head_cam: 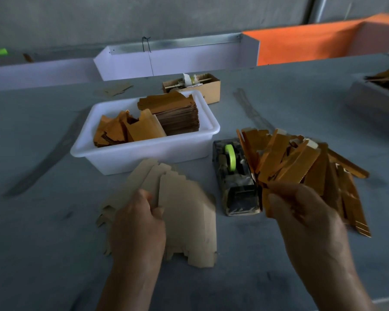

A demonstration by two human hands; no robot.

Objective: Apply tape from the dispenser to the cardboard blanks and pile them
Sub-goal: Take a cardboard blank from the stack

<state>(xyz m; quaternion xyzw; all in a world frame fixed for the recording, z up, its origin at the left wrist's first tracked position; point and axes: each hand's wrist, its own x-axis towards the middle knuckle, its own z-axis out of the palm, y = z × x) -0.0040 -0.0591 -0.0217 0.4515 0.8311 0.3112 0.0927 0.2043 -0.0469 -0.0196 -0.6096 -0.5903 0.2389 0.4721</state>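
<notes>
The left hand (139, 223) was nearest to the camera, at about 7 o'clock. It held a few flat, pale cardboard blanks (186, 221) that lay fanned on the grey table (43, 254); the thumb pressed on top of one blank and the fingers were curled around its edge. The right hand (301, 212), at about 5 o'clock, was blurred. Its fingers were bent at the near end of the pile of orange folded blanks (301, 162), but I cannot tell if they pinched a piece or only touched it.

Between the two hands, a little farther, stood the tape dispenser (236, 178) with a green tape roll (230, 157) in it. The orange pile lay just beside it, toward 3 o'clock, and leaned against its side.

At 12 o'clock from the pale blanks was a white plastic tub (144, 151). Inside it were a neat stack of brown blanks (177, 113) on the right and some loose orange pieces (121, 131) on the left. Behind the tub, farther at 12 o'clock, stood a small open cardboard box (209, 90). At 2 o'clock, near the picture edge, was another tray (373, 97) with brown pieces.
</notes>
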